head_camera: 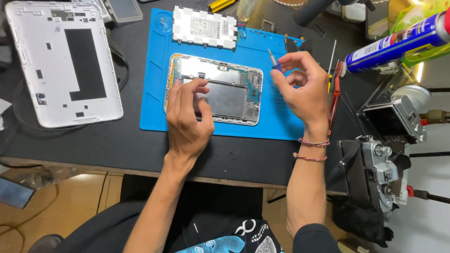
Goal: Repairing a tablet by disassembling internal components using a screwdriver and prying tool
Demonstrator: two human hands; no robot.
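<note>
Lying under the left hand (187, 122), the opened tablet (225, 89) sits beside the right hand's (302, 86) screwdriver (274, 62) grip.

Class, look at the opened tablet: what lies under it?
A blue mat lies under the tablet, on a black table. The left hand covers the tablet's lower left; the mat beneath the tablet is hidden.

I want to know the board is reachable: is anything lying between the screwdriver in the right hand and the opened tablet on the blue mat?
Nothing visible does. The right hand holds the screwdriver just beside the opened tablet, bare blue mat between. The left hand rests on the tablet's left part.
</note>
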